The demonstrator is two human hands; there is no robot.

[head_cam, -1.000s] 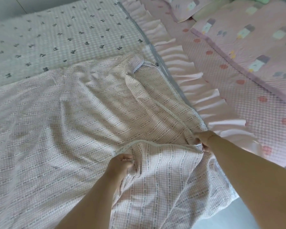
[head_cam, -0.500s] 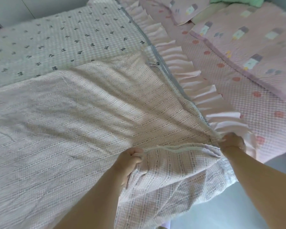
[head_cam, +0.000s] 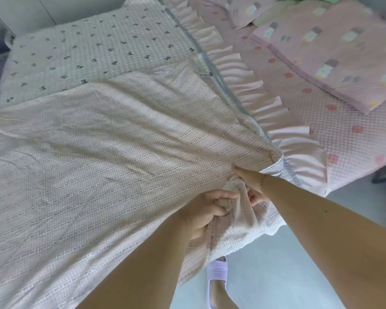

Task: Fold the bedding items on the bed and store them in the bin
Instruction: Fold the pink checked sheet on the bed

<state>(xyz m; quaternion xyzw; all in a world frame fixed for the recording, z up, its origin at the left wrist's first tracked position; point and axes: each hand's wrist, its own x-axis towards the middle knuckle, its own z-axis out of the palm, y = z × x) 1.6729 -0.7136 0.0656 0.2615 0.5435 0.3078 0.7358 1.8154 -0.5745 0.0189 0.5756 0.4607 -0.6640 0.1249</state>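
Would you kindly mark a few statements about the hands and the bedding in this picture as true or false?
1. Both hands grip the pink sheet. True: the left hand and the right hand hold bunched fabric close together.
2. The sheet is already folded into a small square. False: it lies spread wide across the bed.
3. A ruffled edge runs along the sheet's right side. True.
4. The storage bin stands on the bed. False: no bin is in view.
5. A purple slipper shows on the floor below the hands. True.
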